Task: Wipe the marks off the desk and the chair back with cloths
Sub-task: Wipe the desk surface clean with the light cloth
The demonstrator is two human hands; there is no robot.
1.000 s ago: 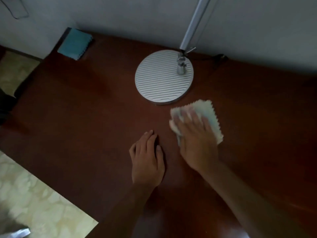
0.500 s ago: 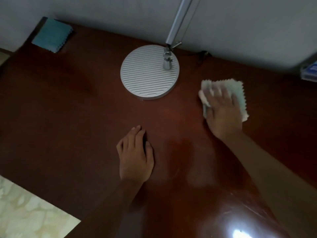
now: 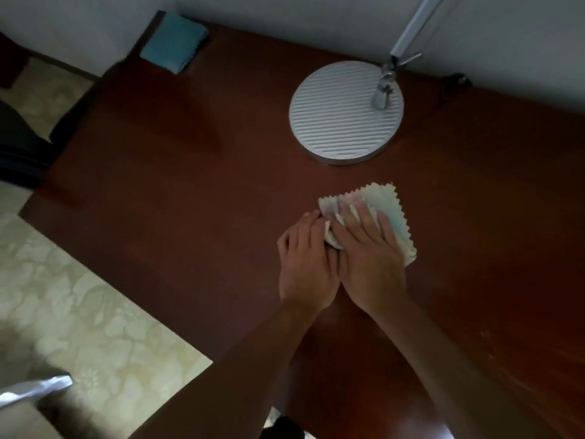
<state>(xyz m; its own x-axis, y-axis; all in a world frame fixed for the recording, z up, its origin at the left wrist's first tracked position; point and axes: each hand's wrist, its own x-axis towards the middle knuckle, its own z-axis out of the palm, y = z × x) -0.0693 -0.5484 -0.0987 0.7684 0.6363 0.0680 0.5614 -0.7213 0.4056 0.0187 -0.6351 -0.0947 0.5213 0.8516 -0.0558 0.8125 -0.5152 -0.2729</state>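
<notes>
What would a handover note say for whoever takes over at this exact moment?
Right hand: fingers straight, pressing the pale cloth flat on the desk, in front of the lamp base.
Left hand: flat on the desk, beside the right hand, touching the cloth's edge.
Teal cloth: folded, unused, at the desk's far left corner.
Done: cannot tell; no marks visible.
Left: the remaining desk, then the chair back.

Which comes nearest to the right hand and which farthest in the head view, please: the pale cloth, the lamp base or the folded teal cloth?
From the right hand:
1. Pale cloth, directly under its fingers, touching.
2. Lamp base, beyond the hand toward the wall, apart from the cloth.
3. Folded teal cloth, at the desk's far left corner, clearly farthest.
</notes>
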